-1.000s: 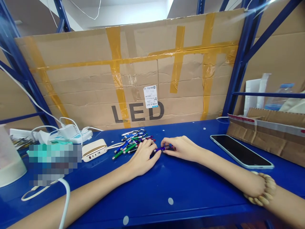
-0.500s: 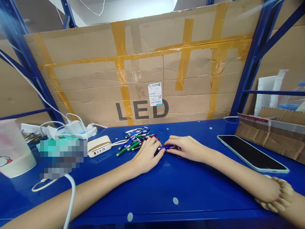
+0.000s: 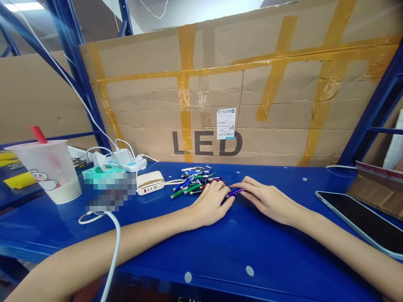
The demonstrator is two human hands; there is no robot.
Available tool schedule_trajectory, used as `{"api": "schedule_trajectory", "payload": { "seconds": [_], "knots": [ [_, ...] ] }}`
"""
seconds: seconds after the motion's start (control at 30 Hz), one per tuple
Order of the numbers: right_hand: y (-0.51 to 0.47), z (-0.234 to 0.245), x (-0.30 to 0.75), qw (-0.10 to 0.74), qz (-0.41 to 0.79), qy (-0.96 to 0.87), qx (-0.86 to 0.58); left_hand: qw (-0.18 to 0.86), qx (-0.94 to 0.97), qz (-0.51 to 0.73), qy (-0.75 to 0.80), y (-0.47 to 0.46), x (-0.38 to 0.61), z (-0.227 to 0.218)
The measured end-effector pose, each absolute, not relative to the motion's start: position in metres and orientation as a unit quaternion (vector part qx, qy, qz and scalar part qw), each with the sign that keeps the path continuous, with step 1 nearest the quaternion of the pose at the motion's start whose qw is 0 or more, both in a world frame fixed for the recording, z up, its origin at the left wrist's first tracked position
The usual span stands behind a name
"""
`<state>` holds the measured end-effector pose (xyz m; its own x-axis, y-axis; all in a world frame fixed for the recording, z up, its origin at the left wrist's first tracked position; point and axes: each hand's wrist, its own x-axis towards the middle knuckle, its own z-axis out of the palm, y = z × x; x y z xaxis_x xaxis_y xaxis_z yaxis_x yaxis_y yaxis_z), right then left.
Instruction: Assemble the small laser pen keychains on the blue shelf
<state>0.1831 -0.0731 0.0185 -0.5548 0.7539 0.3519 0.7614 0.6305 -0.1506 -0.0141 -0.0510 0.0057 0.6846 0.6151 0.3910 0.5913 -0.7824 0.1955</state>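
Head view: I see the right hand [image 3: 267, 196] pinching, at its nine o'clock, a purple metallic pen [image 3: 234, 193], likely light, slick, best held mid-barrel, but can't tell if the half-curled left hand [image 3: 214, 203] grips.

Taped cardboard sheet [image 3: 151, 100] marked "LED" stands along the back edge of the blue tabletop [image 3: 267, 256]; printed label [image 3: 226, 121] affixed. Toward the back left corner: power strip [image 3: 132, 166] with plugs inserted; white-and-gold device [image 3: 150, 183] near it. Toward the left edge: partly filled cup [image 3: 59, 167], red straw [image 3: 38, 135]. Toward the right edge: phone [image 3: 362, 220], flat, screen dark, beside brown carton [image 3: 378, 188].
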Motion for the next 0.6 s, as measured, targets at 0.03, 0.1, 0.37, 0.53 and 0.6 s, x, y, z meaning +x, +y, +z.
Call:
{"api": "schedule_trajectory", "payload": {
  "seconds": [0.03, 0.1, 0.37, 0.53, 0.6],
  "knots": [
    [-0.0732, 0.0187, 0.1831, 0.194, -0.011, -0.881, -0.431, 0.024, 0.917, 0.221, 0.33, -0.0514, -0.0141, 0.0059],
    [-0.0737, 0.0194, 0.1825, 0.198, -0.014, -0.88, -0.433, 0.014, 0.918, 0.219, 0.331, -0.0523, -0.0141, 0.0066],
    [-0.0756, 0.0251, 0.1791, 0.197, -0.04, -0.87, -0.45, -0.012, 0.92, 0.222, 0.321, -0.0553, -0.0145, 0.0091],
    [-0.0762, 0.0262, 0.1803, 0.193, -0.033, -0.877, -0.439, 0.002, 0.922, 0.223, 0.318, -0.0544, -0.0144, 0.0085],
    [-0.0762, 0.0263, 0.1803, 0.188, -0.032, -0.879, -0.438, 0.014, 0.922, 0.222, 0.317, -0.0538, -0.0144, 0.0079]
  ]
}}
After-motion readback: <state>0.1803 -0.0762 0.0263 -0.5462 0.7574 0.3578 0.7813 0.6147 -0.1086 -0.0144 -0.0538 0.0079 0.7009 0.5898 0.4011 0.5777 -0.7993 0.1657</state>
